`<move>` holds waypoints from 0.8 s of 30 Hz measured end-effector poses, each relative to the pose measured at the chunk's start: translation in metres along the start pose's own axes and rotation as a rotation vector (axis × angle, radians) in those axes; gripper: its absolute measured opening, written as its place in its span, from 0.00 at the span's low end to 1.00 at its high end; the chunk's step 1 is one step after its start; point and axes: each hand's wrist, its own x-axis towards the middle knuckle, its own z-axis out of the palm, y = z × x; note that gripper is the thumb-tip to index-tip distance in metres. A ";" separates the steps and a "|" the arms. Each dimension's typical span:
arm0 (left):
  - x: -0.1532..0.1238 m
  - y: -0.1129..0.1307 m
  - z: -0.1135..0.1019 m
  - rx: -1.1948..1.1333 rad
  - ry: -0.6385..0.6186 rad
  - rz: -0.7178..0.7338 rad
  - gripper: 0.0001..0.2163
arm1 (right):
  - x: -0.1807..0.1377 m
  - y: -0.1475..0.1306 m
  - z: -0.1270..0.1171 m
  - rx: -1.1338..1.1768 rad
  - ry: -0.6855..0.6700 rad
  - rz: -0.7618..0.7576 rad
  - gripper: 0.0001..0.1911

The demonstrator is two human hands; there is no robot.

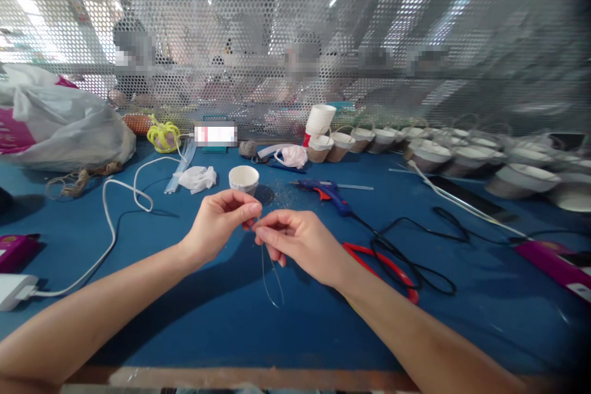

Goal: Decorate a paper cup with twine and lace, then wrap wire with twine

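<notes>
L hand (221, 225) and R hand (300, 237) meet mid-view over the worktop (194, 314), a smooth matte blue surface w/ a brownish front edge. Both have thumb & index pressed together, pinching a thin, clear strand (263, 274); it hangs below the R fingers as a narrow, shiny loop, clear of the surface. Exact grip pts too small to tell.

Just behind the L hand: round paper cup (244, 186), white inside, tapered wall. Behind the R hand: blue plastic glue gun (323, 188) w/ red trigger, slim translucent stick (357, 187) out its back, thin black cord (410, 221) in loose coils. Glossy red curved handle (399, 271) partly under R forearm.

L side: crinkly plastic bag (69, 126), fuzzy brown twine (78, 183), soft yellow bundle (162, 136), crumpled white film (198, 178). R rear: rows of small brown-sided cups (431, 157) w/ thin arched handles, beside stacked smooth white cups (322, 117). Bkgd: perforated metal screen (258, 6), round holes.
</notes>
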 end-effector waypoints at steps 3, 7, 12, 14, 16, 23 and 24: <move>0.001 0.000 0.000 -0.047 -0.027 -0.048 0.08 | 0.000 0.001 -0.001 0.044 0.001 -0.003 0.08; 0.001 0.000 -0.001 -0.082 -0.062 -0.125 0.10 | 0.001 0.004 -0.003 0.063 0.018 -0.001 0.08; -0.002 0.001 0.000 -0.023 -0.051 -0.104 0.08 | 0.001 0.005 -0.002 0.034 0.017 -0.014 0.09; -0.003 0.001 0.000 -0.007 -0.038 -0.089 0.07 | 0.001 0.005 -0.001 0.022 0.017 -0.021 0.08; -0.003 0.002 0.001 0.009 -0.034 -0.078 0.07 | 0.001 0.005 -0.001 0.006 0.018 -0.024 0.09; -0.003 0.005 0.003 0.178 0.002 -0.011 0.05 | 0.001 0.005 0.002 -0.060 0.070 -0.005 0.07; -0.003 0.005 0.003 0.195 0.002 -0.003 0.05 | 0.001 0.005 0.002 -0.067 0.079 -0.002 0.07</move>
